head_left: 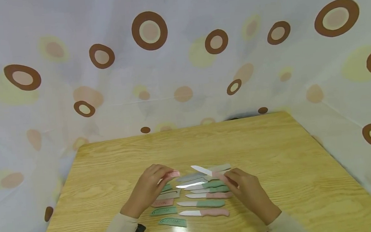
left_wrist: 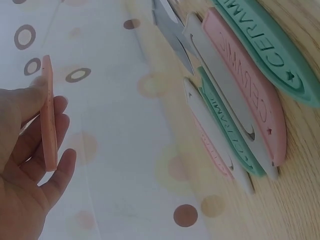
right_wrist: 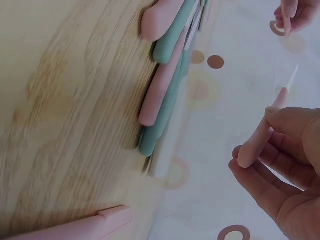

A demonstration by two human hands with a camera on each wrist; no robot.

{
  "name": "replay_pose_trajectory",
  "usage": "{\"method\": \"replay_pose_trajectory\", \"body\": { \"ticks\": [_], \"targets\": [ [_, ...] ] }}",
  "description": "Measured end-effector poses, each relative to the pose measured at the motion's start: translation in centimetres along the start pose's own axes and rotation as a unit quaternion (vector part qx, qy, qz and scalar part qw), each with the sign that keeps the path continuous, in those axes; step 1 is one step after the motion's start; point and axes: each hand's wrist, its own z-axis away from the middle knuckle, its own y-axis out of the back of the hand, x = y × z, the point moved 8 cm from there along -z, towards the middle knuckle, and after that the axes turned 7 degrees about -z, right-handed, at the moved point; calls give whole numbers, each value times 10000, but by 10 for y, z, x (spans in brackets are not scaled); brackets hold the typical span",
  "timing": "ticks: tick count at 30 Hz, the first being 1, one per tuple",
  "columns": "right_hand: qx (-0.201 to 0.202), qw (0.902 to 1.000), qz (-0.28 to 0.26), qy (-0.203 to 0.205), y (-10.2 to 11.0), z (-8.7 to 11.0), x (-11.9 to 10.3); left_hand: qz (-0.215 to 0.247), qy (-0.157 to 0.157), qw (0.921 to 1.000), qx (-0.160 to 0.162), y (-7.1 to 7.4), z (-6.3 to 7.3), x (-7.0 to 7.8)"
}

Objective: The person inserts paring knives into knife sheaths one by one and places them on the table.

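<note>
My left hand pinches a pink blade sheath between thumb and fingers, raised above the table. In my right hand is a knife with a pink handle, gripped near the handle's end. Its bare white blade points left toward the sheath, with a gap between them. Below the hands lie several knives with pink handles and green handles, blades to the left. Left of those blades is a column of sheaths, among them a green sheath and a pink sheath.
Larger grey-bladed knives with pale handles lie at the back of the row. A pink object rests on the wooden table, partly cut off in the right wrist view. A patterned cloth hangs behind the table.
</note>
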Motion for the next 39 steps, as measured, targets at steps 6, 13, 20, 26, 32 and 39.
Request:
{"method": "replay_pose_trajectory", "body": {
  "ticks": [6,13,20,26,32,39],
  "targets": [
    [-112,9994,-28,334,-4,-1,-15,15,-244,9997,84,-4,-5,6],
    [-278,9994,5,212,-8,-2,-14,-206,-455,9987,46,-9,-11,13],
    [-509,9978,422,94,-9,-4,-15,-210,-543,9983,-73,-14,-12,16],
    [-473,9960,703,287,-8,-6,-20,-171,-573,9982,-52,-17,-12,19],
    [-604,9932,908,419,-11,-9,-25,-15,-608,9981,91,-16,-15,24],
    [-514,9916,965,687,-13,-15,-32,111,-651,9976,218,-17,-17,29]
  ]
}}
